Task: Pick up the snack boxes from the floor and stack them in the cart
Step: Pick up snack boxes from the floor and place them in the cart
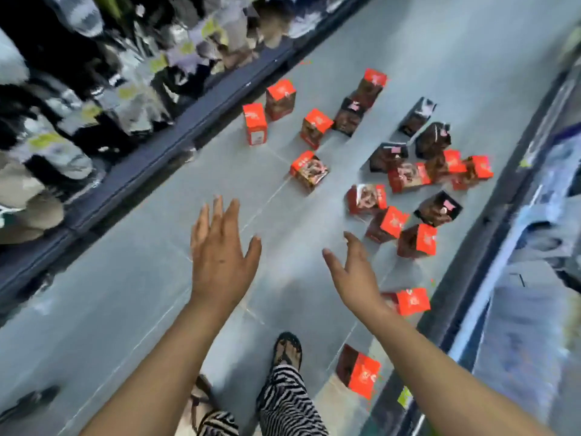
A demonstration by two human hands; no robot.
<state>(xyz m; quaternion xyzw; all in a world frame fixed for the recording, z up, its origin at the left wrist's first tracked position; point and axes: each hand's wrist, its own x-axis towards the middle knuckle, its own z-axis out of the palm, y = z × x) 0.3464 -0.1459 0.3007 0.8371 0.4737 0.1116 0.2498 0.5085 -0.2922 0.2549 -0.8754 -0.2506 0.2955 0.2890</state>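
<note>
Above the grey floor [125, 309], left hand [220, 256] and right hand [352, 272] hovering with fingers spread, holding nothing, red and dark snack boxes [309, 171] lying scattered on the floor beyond the fingertips, two more red boxes [412, 300] lying under the right forearm, shelves [78, 105] left of the hands holding blurred goods

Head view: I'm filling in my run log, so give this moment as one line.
phase: pre-grasp | left hand: open, empty | right hand: open, empty | snack boxes: scattered on floor | cart: not in view

bare forearms, zebra-striped trousers [289, 401], a dark patterned sandal [287, 347].
</note>
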